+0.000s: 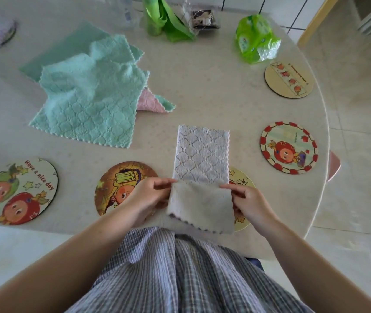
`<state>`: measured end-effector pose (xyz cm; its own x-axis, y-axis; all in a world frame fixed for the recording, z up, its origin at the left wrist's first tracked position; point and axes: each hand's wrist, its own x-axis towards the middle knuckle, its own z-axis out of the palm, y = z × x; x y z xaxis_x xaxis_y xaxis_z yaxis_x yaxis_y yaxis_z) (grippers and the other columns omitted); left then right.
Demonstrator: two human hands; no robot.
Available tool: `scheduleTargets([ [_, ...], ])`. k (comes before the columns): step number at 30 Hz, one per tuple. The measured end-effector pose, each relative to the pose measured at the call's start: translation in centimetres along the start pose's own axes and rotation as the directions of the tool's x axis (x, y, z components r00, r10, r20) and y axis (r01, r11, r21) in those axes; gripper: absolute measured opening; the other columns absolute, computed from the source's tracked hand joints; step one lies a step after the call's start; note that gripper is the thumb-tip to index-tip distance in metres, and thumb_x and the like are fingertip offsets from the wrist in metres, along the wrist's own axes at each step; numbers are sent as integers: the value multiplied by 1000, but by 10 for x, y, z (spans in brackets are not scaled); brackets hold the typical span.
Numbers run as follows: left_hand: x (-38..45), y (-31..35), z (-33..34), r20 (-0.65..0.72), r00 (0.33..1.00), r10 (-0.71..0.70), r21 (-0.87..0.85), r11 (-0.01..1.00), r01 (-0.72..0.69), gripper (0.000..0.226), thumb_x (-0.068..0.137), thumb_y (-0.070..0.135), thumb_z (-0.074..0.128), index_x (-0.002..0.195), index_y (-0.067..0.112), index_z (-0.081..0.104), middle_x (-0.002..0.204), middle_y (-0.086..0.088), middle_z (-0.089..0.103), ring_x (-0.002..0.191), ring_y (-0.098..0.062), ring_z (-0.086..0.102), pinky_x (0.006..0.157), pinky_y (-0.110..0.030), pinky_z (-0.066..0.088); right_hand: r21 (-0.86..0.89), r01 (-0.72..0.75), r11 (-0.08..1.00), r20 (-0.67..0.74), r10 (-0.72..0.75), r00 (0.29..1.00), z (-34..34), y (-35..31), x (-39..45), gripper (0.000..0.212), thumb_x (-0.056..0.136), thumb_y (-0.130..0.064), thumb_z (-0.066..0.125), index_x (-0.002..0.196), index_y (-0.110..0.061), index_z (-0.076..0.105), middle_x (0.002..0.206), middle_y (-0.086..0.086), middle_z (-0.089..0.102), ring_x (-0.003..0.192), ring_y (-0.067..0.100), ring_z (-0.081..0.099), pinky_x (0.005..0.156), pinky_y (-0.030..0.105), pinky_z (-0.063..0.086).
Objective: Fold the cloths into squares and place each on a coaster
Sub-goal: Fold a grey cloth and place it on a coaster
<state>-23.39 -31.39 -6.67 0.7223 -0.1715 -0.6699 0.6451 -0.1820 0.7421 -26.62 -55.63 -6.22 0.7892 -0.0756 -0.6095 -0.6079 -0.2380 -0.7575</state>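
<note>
A pale lilac cloth (pixel 201 154) lies as a long strip on the table, its near end lifted and hanging over the front edge. My left hand (pixel 145 195) pinches the strip's left side at the bend, and my right hand (pixel 251 203) pinches its right side. Under the strip sits a yellow coaster (pixel 243 177), mostly hidden. An orange-brown coaster (pixel 114 186) lies just left of my left hand. A green-and-red coaster (pixel 21 192) is at far left, a red-rimmed coaster (pixel 289 147) at right, and a cream coaster (pixel 289 79) at far right back.
Several mint green cloths (pixel 89 98) lie heaped at back left, with a pink cloth (pixel 149 102) poking out beneath. A green tissue pack (pixel 255 38) and green plastic bag (pixel 164 19) stand at the back. The round table's edge (pixel 325 132) curves along the right.
</note>
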Motion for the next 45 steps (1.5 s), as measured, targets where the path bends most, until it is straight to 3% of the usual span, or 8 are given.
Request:
scheduleTargets([
  [6,18,22,-3,-83,994,77,47,996,-73,8,89,19,61,88,19,69,79,3,69,70,-8,63,46,-16,40,-92,105,990,-66,-112,992,-7,-24,15,26,88,-9,57,79,-31,66,65,-4,65,54,14,56,54,28,49],
  [9,32,39,-3,-87,993,78,46,996,-75,16,89,30,60,93,16,68,78,5,68,72,-4,64,47,-17,40,-36,84,996,-106,-87,991,-8,-33,30,16,92,-21,56,82,-21,68,67,11,63,50,16,47,49,28,38],
  [15,67,56,-2,-129,991,35,166,986,-13,15,89,29,60,81,16,62,71,1,62,62,-7,58,48,-20,41,-54,-61,997,-87,56,995,-11,-46,62,21,93,-30,55,77,-20,66,51,0,44,41,13,33,42,23,25],
  [22,81,54,-3,-91,995,45,379,925,-7,21,90,32,57,86,13,65,71,-3,59,60,-15,56,49,-23,46,-114,-81,990,-32,78,996,-18,-45,70,21,93,-31,54,90,-16,69,63,-7,54,34,-4,44,36,9,29],
  [31,73,48,-1,-53,985,166,485,866,-119,25,91,36,54,83,15,65,86,-9,67,76,-23,61,65,-28,41,-203,6,979,-51,-16,999,-13,-31,64,32,90,-33,56,73,-7,61,53,-6,51,44,3,45,54,25,38],
  [36,80,46,-6,-45,986,160,560,822,-108,34,90,38,53,81,7,62,70,-7,57,59,-14,47,58,-29,34,-206,-5,978,-57,-7,998,-12,-36,67,34,90,-35,55,62,-16,53,54,-4,45,49,13,40,54,27,32],
  [41,83,48,-4,-52,986,159,599,795,-96,29,89,41,54,86,12,60,78,-1,59,63,-12,50,62,-29,40,-210,-22,977,-78,6,997,-12,-35,70,25,90,-38,55,80,-16,61,71,-4,57,63,14,52,60,28,40],
  [45,71,50,2,-76,856,511,748,597,-290,22,90,35,54,100,16,54,101,3,54,89,-12,54,78,-30,47,-300,106,948,-324,-205,924,-10,-35,65,20,87,-29,60,106,-25,57,97,-6,59,83,10,57,69,23,48],
])
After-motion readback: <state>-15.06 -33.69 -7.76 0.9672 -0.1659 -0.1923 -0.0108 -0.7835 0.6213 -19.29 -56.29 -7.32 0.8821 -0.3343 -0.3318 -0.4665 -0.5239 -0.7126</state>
